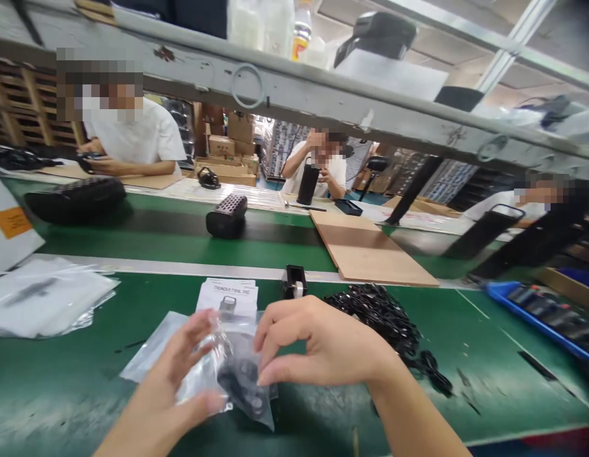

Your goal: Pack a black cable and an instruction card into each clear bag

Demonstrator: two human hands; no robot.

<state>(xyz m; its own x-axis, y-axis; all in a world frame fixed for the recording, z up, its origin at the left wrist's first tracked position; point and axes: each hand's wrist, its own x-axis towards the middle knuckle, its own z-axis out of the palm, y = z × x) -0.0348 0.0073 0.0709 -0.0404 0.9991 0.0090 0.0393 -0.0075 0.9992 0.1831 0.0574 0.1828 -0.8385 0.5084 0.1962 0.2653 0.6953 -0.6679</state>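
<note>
A clear plastic bag with a black coiled cable inside is between my two hands, over other clear bags. My left hand is at its left side, fingers and thumb apart; whether the fingertips touch the plastic is hard to tell. At the bag's right edge, my right hand has bent fingers with a gap to the thumb. Just beyond lies a printed leaflet reading "THUNDER TRAIL PRO". A small black tape dispenser-like object stands behind my right hand. Several black cables are heaped to the right.
White plastic bags are stacked at left. Black speakers and a brown board rest on the green belt beyond. A blue tray is at right. An overhead shelf crosses the view. Several people sit opposite.
</note>
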